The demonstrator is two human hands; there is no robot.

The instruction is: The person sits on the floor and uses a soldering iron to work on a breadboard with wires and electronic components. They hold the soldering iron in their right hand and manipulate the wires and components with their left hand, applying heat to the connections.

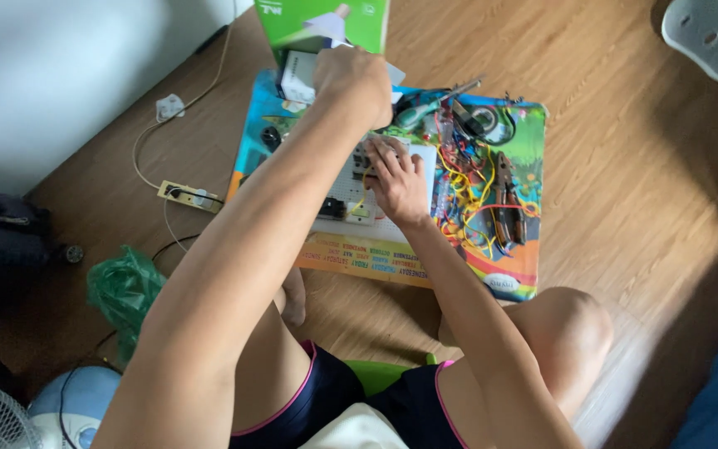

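Head view looks down on you seated on the wooden floor, over a colourful printed low desk (515, 274). Your right hand (399, 181) lies flat on the white plastic breadboard (351, 199) at the desk's middle, fingers spread and pressing on its upper edge, gripping nothing. Your left hand (352, 81) is clenched around something at the small white box (297, 75) beside the green cardboard box (322, 21); what it grips is hidden. Your left forearm crosses low over the board, so a drop of the elbow could knock seated parts loose. The tangle of yellow and red jumper wires (463, 187) lies just beside your right hand and could snag; the dark-handled pliers (506, 199) lie further right.
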